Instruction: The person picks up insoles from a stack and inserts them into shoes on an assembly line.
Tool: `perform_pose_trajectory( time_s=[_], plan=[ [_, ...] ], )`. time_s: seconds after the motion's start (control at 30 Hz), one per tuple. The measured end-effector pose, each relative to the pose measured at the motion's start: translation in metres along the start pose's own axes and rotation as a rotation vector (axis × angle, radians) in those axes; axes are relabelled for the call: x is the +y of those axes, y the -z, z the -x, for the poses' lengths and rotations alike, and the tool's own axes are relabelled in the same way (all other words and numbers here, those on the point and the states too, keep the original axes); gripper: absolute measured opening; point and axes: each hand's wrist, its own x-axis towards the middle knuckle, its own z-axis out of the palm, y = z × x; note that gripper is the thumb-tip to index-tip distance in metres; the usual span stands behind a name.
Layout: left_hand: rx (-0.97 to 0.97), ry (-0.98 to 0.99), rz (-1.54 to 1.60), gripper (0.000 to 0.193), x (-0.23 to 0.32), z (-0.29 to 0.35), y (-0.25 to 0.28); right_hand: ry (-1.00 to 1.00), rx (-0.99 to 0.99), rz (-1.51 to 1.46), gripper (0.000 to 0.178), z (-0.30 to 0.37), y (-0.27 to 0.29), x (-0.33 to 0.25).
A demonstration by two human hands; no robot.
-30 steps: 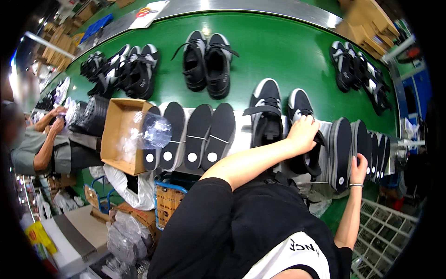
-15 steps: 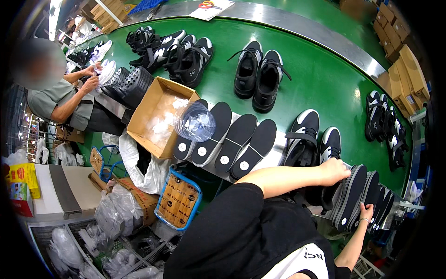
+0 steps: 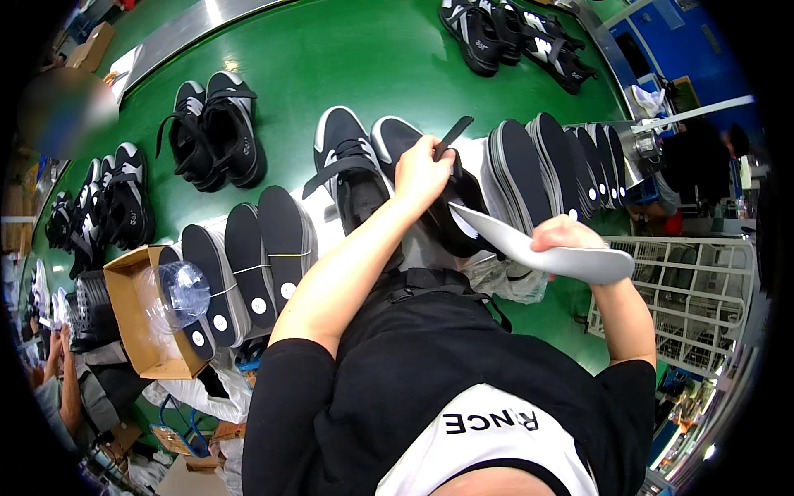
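Observation:
A black shoe with a grey toe stands on the bench in front of me, beside its mate. My left hand is closed at the top of that shoe, gripping its black strap by the opening. In my right hand, fingers and thumb pinch a grey insole, tilted, with its narrow far end at the shoe's opening. Whether that tip is inside the shoe I cannot tell. Right of the shoe stand stacks of black-topped insoles.
Banded insole stacks lie to the left, next to a cardboard box with a clear plastic container. More shoes stand on the green bench. A white wire rack is at the right. Another person's arms show far left.
The view has swung to the right. My right hand has left the insole stacks and now holds a grey insole at the shoe. My left hand has moved onto the shoe's strap.

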Motion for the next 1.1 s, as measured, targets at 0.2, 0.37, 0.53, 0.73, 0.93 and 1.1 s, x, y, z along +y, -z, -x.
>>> perform_pose_trajectory(
  time_s=[0.2, 0.37, 0.53, 0.73, 0.93, 1.1],
  plan=[
    [-0.122, 0.031, 0.046, 0.020, -0.001, -0.001, 0.002, 0.370, 0.330, 1.125, 0.018, -0.075, -0.057, 0.018],
    [-0.029, -0.022, -0.009, 0.020, -0.005, 0.007, 0.004, 0.353, 0.448, 1.384, 0.022, -0.080, -0.074, 0.010],
    [0.028, -0.052, -0.002, 0.021, -0.005, 0.007, 0.001, 0.083, 0.298, 1.441, 0.042, -0.029, -0.061, 0.003],
    [-0.006, -0.040, -0.009, 0.021, 0.003, 0.008, 0.001, 0.295, 0.322, 1.422, 0.014, -0.057, -0.068, 0.007],
    [-0.016, -0.055, 0.057, 0.020, -0.002, 0.009, 0.002, 0.227, 0.266, 1.362, 0.016, -0.124, -0.071, 0.024],
    [-0.028, -0.050, 0.067, 0.019, -0.006, 0.008, 0.003, -0.038, 0.056, 1.337, 0.022, -0.148, -0.065, 0.015]
  ],
)
